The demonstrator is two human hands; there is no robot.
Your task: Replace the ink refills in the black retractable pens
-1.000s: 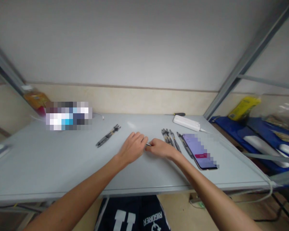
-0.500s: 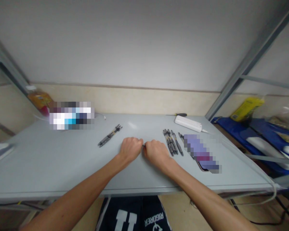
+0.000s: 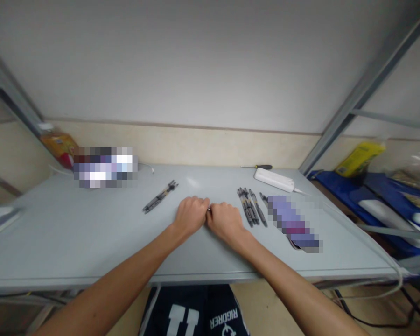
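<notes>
My left hand (image 3: 192, 215) and my right hand (image 3: 226, 221) are closed and meet knuckle to knuckle above the middle of the desk. Both grip a slim pen (image 3: 209, 209); only a short shiny bit of it shows between the fists, the rest hidden by my fingers. To the left lies a small cluster of dark pens (image 3: 160, 197), slanting. Beside my right hand another group of pens (image 3: 247, 208) lies side by side, with a single pen (image 3: 258, 208) just right of it.
A blurred-out phone-like item (image 3: 290, 219) lies right of the pens. Behind it are a white power strip (image 3: 273, 180) with a cord and a screwdriver (image 3: 264, 167). An amber bottle (image 3: 59, 143) and a pixelated object (image 3: 105, 168) stand back left on the grey desk (image 3: 84, 233).
Both fists stay together around the pen; the right hand has shifted very slightly left and up. The pens on the desk lie as before.
</notes>
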